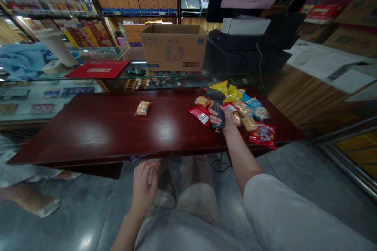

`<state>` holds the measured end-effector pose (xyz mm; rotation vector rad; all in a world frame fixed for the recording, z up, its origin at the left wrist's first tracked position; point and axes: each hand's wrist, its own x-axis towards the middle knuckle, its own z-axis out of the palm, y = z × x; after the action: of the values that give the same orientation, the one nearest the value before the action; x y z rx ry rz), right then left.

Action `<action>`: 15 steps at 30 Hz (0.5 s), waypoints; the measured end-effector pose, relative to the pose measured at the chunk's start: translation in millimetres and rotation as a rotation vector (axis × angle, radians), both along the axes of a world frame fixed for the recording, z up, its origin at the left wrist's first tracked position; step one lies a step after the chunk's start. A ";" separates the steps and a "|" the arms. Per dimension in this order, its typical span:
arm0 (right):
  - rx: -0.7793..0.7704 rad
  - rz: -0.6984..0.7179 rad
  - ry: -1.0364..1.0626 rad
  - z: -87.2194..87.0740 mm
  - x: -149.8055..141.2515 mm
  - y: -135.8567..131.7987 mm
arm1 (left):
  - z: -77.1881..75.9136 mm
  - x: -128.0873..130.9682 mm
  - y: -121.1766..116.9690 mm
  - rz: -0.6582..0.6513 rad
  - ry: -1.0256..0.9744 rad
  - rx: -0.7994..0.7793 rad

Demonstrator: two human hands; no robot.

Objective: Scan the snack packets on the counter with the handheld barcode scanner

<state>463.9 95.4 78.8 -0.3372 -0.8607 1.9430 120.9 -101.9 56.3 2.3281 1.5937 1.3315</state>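
Over the right end of the dark wooden table (88, 133), the right hand (223, 118) has its fingers (214, 114) closed on a handheld barcode scanner (217, 104), long axis pointing far, directly above snack packets (243, 110) (left hand (144, 186) nearer the floor, below the near edge, fingers curled; any hold cannot be told).

Counter top (97, 133): dark red wood, smooth high-gloss finish; barcode scanner (217, 104): dark matt plastic housing. Carton (173, 49): matt corrugated cardboard; snack packets (235, 111): glossy, crinkled plastic film. Floor (79, 227): smooth grey polished concrete, lightly reflective.
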 end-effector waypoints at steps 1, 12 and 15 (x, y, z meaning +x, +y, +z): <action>-0.004 -0.014 -0.011 -0.3 0.2 0.2 | 2.9 6.3 13.5 -0.037 -0.019 -0.027; 0.085 0.012 -0.009 2.7 -2.5 -3.4 | 3.0 160.3 267.7 -0.140 -0.311 -0.522; 0.083 -0.040 -0.047 0.2 -2.1 -3.1 | 8.6 189.0 309.6 -0.072 -0.214 -0.697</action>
<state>461.8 92.3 79.0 -0.3500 -0.9554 1.8630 309.9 207.7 64.8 1.7403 1.5541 0.7895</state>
